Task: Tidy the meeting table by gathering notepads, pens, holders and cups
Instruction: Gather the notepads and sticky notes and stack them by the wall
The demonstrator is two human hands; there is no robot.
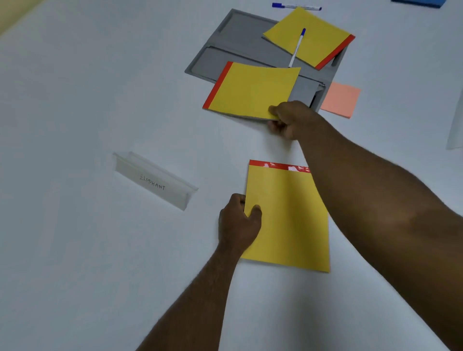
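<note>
Three yellow notepads with red binding strips are in view. My left hand (239, 221) grips the left edge of the nearest notepad (288, 220), which lies flat on the white table. My right hand (289, 120) pinches the near right corner of the middle notepad (253, 90), which rests partly on a grey tray (238, 40). The far notepad (315, 32) lies on the tray's right end with a blue-capped pen (297, 48) across it. A second blue pen (295, 6) lies beyond the tray. A clear name holder (152, 179) reading "ELEPHANT" lies to the left.
A pink sticky-note pad (342, 99) sits just right of the tray. A blue object (418, 3) shows at the top right edge, and a white sheet (456, 125) at the right edge. The white table (87, 87) fills the view.
</note>
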